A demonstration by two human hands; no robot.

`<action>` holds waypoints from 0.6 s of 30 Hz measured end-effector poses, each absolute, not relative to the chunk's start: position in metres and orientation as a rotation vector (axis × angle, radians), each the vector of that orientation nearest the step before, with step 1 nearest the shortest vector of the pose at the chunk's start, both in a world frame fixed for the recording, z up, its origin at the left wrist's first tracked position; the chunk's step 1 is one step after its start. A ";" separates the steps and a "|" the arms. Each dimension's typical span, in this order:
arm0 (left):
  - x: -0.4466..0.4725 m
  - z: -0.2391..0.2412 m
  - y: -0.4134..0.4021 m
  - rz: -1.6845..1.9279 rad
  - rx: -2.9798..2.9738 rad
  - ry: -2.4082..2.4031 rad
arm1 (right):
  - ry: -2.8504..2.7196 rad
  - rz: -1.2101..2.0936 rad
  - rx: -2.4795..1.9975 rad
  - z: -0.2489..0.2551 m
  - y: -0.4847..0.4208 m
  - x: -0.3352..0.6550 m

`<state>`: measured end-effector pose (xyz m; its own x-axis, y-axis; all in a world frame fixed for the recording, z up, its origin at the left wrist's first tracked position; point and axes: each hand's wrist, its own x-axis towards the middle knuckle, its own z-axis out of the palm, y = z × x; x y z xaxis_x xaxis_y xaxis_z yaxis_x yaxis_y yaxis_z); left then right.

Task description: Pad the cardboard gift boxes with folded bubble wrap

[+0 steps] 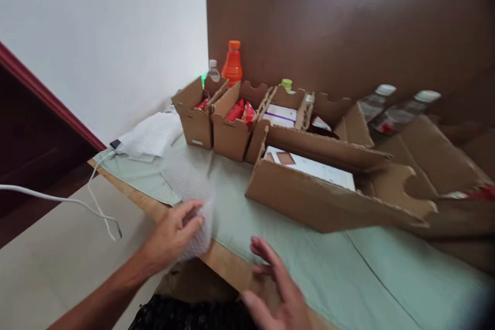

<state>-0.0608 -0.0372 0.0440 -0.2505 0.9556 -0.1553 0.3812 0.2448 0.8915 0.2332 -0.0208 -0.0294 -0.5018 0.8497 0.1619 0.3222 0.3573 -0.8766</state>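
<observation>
The right hand [280,289] is nearest, in front of the long cardboard box [301,201], fingers apart, holding nothing. Front-left of that box, the left hand [174,232] pinches one bubble-wrap sheet [204,216] between thumb and fingers. The box holds one white package [313,167]. Behind it and leftward stand four smaller boxes [198,128]; farther back, left, one orange bottle [232,67]; right, two white-capped bottles [410,112].

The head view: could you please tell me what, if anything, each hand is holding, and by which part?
The left hand holds the bubble wrap by its near part; the right hand is open, holding nothing.
</observation>
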 end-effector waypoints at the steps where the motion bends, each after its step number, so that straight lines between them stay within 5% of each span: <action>1: -0.041 0.035 -0.041 0.985 1.117 1.586 | -1.975 1.182 -0.976 -0.029 -0.032 0.217; 6: 0.019 0.019 -0.049 0.943 0.942 1.043 | -1.577 1.206 -1.311 -0.035 -0.040 0.207; 12: 0.007 0.032 -0.052 0.889 1.251 1.490 | -1.208 1.198 -1.449 -0.020 -0.029 0.258; 18: 0.010 0.012 -0.084 0.640 0.458 1.034 | -0.624 1.471 -1.382 0.000 -0.063 0.301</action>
<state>0.0105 -0.0843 0.0119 0.3592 0.6794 -0.6398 -0.2692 0.7319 0.6260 0.3012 -0.0625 0.0001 0.1333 0.8893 -0.4374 -0.3035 -0.3835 -0.8722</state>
